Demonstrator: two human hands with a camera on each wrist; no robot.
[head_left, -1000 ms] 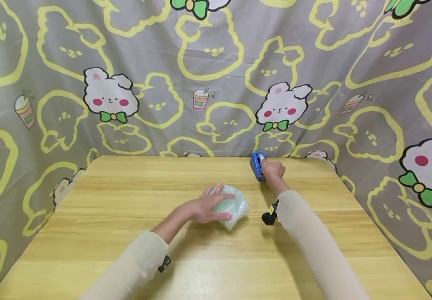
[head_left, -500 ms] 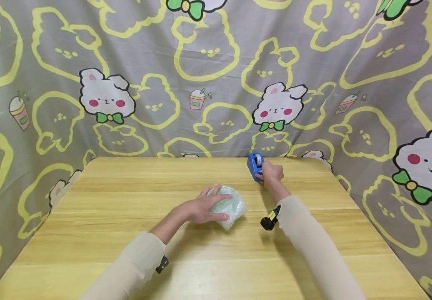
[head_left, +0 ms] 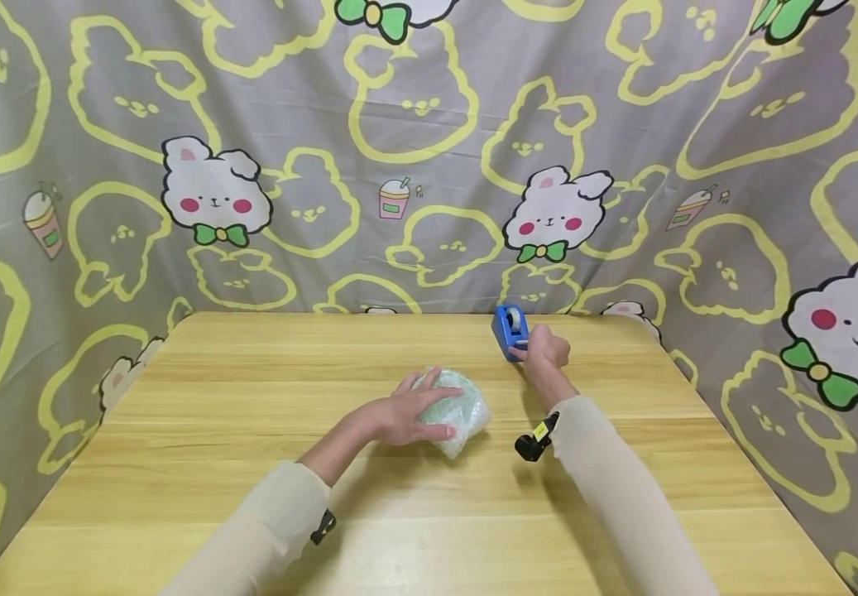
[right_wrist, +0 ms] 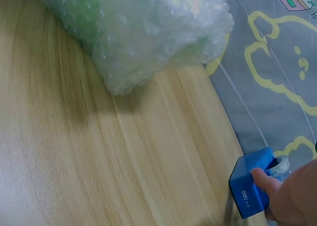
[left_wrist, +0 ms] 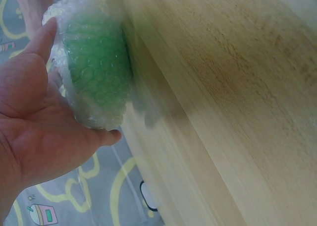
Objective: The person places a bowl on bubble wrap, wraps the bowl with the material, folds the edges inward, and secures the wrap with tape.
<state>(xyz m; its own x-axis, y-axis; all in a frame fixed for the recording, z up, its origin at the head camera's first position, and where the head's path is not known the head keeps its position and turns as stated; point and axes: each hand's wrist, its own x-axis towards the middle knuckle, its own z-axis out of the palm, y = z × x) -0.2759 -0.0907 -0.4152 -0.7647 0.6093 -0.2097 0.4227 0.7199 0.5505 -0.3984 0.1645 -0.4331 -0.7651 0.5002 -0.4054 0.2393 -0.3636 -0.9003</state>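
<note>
On the table lies a bundle in clear bubble wrap (head_left: pixel 466 418), with something green showing through it. My left hand (head_left: pixel 402 414) holds it from the left, fingers over its top and thumb along the near side; the left wrist view shows the green bundle (left_wrist: pixel 96 70) in that grasp. A blue tape dispenser (head_left: pixel 506 335) stands near the back edge, a roll of clear tape in it. My right hand (head_left: pixel 546 346) grips its near end with curled fingers. In the right wrist view a digit presses the side of the dispenser (right_wrist: pixel 247 198); the other fingertips are hidden.
The wooden table (head_left: pixel 309 348) meets a grey patterned curtain (head_left: pixel 414 248) at the back, and curtain hangs at both sides. Black wrist cameras sit below both sleeves; the right wrist camera (head_left: pixel 533 443) is close above the tabletop.
My right hand has shifted slightly back and right from the tape roll toward the dispenser's near end, leaving more of the roll visible. My left hand and the bundle stay put.
</note>
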